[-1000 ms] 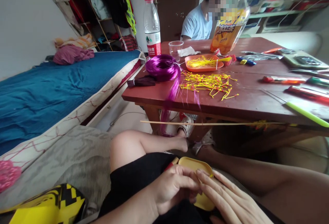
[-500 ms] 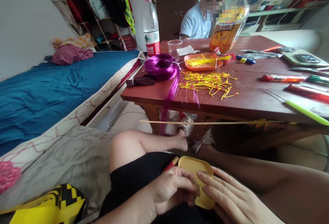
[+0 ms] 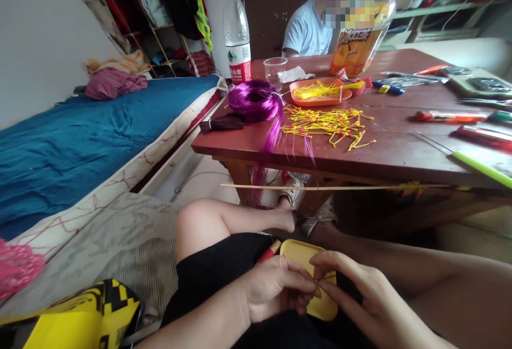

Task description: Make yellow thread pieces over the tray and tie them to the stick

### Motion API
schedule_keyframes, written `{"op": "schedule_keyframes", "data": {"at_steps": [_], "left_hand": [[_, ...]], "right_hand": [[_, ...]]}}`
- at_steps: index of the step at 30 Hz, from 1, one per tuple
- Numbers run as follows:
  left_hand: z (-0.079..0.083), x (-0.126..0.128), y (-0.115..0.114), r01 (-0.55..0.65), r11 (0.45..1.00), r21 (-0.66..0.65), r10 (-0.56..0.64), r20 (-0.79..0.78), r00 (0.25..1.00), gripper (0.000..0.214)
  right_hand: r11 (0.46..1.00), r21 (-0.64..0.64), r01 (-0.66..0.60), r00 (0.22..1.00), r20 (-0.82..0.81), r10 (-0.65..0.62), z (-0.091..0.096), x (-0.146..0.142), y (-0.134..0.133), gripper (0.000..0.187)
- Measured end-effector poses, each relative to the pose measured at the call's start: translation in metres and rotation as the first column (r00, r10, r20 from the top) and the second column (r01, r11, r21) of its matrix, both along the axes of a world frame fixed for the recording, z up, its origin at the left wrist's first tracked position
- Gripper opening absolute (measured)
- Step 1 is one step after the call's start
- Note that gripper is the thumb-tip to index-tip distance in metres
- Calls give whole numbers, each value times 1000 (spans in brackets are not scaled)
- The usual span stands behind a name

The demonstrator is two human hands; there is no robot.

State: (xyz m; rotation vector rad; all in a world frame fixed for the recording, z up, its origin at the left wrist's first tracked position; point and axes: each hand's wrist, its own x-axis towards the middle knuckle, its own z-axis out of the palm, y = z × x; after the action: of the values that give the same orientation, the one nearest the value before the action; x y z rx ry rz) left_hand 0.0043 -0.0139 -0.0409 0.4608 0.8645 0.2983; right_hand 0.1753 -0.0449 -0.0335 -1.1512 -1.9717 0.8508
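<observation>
Over my lap, my left hand (image 3: 282, 289) is closed, thumb and forefinger pinched together. My right hand (image 3: 354, 285) is closed in a pinch too, its fingertips meeting those of the left. Whatever is between the fingertips is thin and too small to name. Just beneath both hands lies a shallow yellow tray (image 3: 294, 250), partly hidden by them. A small red and tan object (image 3: 270, 251) rests beside the tray's left edge, on black cloth.
On the red-brown table (image 3: 248, 149) lie a purple fibre coil (image 3: 254, 101), several yellow red-tipped pieces (image 3: 326, 125), an orange tray (image 3: 344, 98), bottles and a green-handled tool (image 3: 482, 168). A thin stick (image 3: 312, 188) runs along its front edge. A person in light blue (image 3: 308, 29) sits opposite.
My right hand has gone from flat, extended fingers over the yellow tray to a pinch meeting my left fingertips. The view has shifted slightly.
</observation>
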Motion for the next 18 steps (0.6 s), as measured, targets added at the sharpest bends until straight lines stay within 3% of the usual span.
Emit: {"op": "schedule_keyframes", "data": {"at_steps": [5, 18], "left_hand": [[-1, -1, 1, 26, 999, -21, -26, -7, 1000, 14], [-5, -2, 2, 59, 998, -33, -59, 1, 998, 21]], "right_hand": [[994, -97, -40, 999, -40, 36, -2, 2, 1, 21], [992, -99, -83, 996, 2, 84, -6, 5, 3, 23]]}}
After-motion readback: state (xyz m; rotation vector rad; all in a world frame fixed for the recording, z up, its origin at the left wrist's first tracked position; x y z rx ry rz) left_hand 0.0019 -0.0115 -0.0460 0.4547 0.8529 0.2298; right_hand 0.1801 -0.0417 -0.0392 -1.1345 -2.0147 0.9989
